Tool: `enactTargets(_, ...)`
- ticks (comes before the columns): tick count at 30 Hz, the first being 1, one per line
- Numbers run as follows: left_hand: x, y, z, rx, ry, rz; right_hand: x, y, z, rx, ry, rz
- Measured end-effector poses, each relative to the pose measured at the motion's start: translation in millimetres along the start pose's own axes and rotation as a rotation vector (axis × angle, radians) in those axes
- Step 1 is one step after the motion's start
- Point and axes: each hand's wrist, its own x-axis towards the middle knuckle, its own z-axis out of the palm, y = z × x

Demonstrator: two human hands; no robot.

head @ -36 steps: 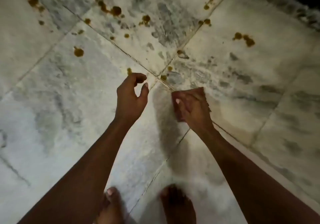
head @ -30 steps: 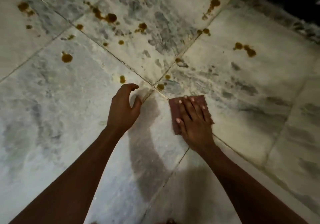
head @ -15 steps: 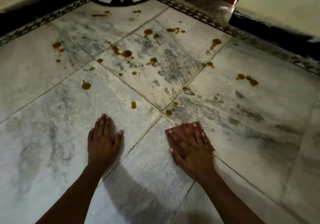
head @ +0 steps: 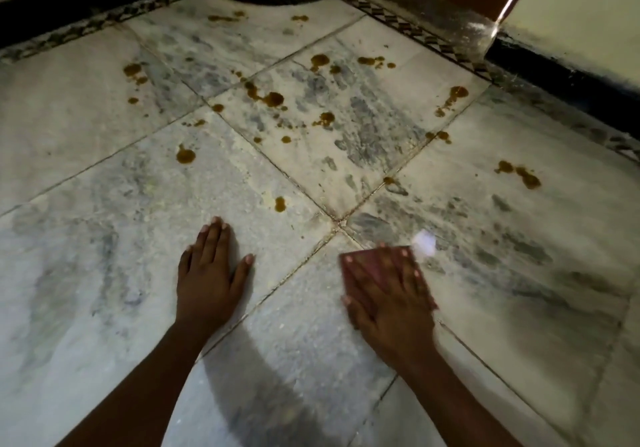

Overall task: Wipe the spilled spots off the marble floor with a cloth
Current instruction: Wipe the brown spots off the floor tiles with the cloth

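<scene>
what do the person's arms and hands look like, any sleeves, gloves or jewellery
Both forearms are bare as far as the picture shows, with no sleeves in view. The left hand and the right hand wear no gloves, and no rings, bracelets or watch can be seen. The fingernails are short and pale. The right hand is a little blurred, so fine detail on its fingers cannot be made out.

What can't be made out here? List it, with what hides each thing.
Head view only:
- Folded reddish-brown cloth: mostly covered by the flat right hand, which is motion-blurred.
- Any spots beneath that cloth: hidden.
- Floor under the flat left hand: covered.
- Small white patch beside the cloth: blurred, glare or scrap, unclear.
- Orange-brown spilled spots beyond the frame's edges: cut off.
</scene>
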Motion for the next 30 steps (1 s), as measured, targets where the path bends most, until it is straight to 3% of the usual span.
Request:
enactTargets(4, -2, -1, 3, 0.011, 0.016, 0.004, 44, 16, 7, -0.051, 0.076, 0.321)
enactTargets(6, -4, 1, 4, 0.010, 0.026, 0.005, 86, 2, 15, 0.010, 0.118, 0.395)
enactTargets(9, -4, 2, 3, 0.002, 0.032, -0.005, 107, -41, 21, 0.028, 0.070, 0.166)
enactTargets(13, 4, 0, -6, -0.017, 0.040, 0.088, 37, -60, 11, 0.045, 0.113, -0.113)
enactTargets(16, 31, -8, -10, -0.029, 0.070, 0.124, 9, -18, 7, 0.033, 0.022, -0.013)
enactTargets(21, 85, -30, -13, -0.015, 0.180, 0.031, 99, -4, 15, 0.002, 0.149, 0.249)
enactTargets(24, 104, -35, -17, 0.009, 0.276, -0.049, 135, -41, 24, 0.030, 0.162, 0.058)
enactTargets(27, 109, -47, -19, 0.004, 0.314, -0.147, 108, -71, 23, 0.047, 0.131, -0.203)
enactTargets(30, 104, -79, -22, 0.027, 0.286, -0.207, 73, -80, 16, 0.062, 0.047, -0.226)
